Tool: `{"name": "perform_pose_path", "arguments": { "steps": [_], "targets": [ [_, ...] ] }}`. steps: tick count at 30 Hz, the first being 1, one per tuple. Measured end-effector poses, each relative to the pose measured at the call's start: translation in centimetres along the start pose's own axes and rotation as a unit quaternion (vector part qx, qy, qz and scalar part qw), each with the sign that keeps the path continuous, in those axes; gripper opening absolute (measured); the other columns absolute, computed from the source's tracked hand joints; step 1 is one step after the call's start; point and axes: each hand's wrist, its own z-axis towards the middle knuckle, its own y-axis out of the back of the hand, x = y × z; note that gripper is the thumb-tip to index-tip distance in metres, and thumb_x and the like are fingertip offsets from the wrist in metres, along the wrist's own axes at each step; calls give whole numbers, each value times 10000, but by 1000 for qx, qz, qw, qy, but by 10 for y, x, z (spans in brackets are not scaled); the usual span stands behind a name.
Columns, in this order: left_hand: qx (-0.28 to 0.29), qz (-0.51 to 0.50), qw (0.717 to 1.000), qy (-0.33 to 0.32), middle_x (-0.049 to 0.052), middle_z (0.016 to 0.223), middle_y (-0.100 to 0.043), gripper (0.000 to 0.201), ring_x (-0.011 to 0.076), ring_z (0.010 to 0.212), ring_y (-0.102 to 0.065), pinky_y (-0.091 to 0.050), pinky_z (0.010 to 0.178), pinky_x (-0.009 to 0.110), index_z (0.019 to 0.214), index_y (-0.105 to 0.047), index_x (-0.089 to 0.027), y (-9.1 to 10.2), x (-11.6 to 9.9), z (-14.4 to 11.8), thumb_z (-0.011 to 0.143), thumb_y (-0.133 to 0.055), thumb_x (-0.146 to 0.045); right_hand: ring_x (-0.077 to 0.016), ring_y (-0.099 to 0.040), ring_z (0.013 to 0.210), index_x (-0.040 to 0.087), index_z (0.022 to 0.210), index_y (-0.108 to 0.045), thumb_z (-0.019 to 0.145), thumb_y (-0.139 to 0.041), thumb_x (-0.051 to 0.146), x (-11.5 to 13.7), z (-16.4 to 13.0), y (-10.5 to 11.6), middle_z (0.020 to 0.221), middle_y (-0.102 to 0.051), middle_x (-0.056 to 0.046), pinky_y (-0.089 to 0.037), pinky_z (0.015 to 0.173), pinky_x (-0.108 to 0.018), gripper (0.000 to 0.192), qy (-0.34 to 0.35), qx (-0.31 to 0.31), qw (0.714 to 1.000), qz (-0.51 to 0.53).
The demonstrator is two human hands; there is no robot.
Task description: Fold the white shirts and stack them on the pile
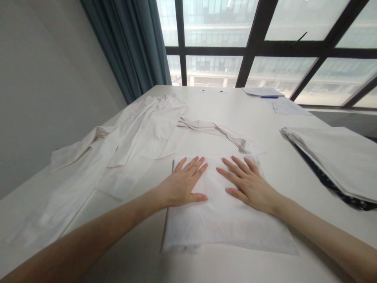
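Note:
A white piece of cloth, folded into a rough rectangle, lies flat on the white table in front of me. My left hand rests palm down on its left part, fingers spread. On its right part lies my right hand, also palm down with the fingers apart. Neither hand grips anything. Just beyond the folded cloth is a narrow, crumpled strip of white fabric. Whether the strip joins the folded cloth cannot be made out.
Loose white garments spread along the table's left side. At the right lies a folded white and black fabric stack. Papers with a blue pen are at the far right. A dark curtain and windows stand behind the table.

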Motion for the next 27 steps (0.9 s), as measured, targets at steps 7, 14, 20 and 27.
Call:
{"name": "perform_pose_path", "arguments": {
  "steps": [7, 14, 20, 27],
  "targets": [
    [-8, -4, 1000, -4, 204, 1581, -175, 1003, 324, 1473, -119, -100, 1147, 524, 1505, -223, -100, -2, 0, 2, 801, -397, -794, -317, -169, 1456, 316, 1507, -299, 964, -385, 553, 14, -18, 10, 1573, -279, -37, -197, 1123, -592, 599, 10, 27, 998, 47],
    [-35, 39, 999, -3, 201, 1570, -220, 901, 319, 1462, -176, -154, 1145, 515, 1486, -279, -87, -1, -5, -3, 867, -352, -737, -295, -182, 1457, 259, 1529, -243, 945, -382, 604, 37, -25, 16, 1592, -203, -78, -210, 1141, -567, 693, 82, 62, 990, 94],
    [-43, 12, 999, -17, 199, 1557, -265, 691, 293, 1467, -167, -158, 1163, 487, 1464, -322, -74, 5, -35, -27, 962, -362, -546, -314, -153, 1460, 228, 1540, -209, 908, -404, 656, 36, -26, 13, 1594, -171, -113, -209, 1141, -580, 787, 87, 61, 990, 93],
    [1, -65, 997, -36, 218, 1567, -213, 931, 326, 1471, -125, -135, 1168, 538, 1488, -261, -76, 4, -42, -39, 816, -560, -648, -283, -191, 1455, 252, 1531, -239, 938, -439, 571, 37, -25, 17, 1582, -235, -98, -203, 1153, -553, 702, 78, 50, 988, 120]
  ]
}}
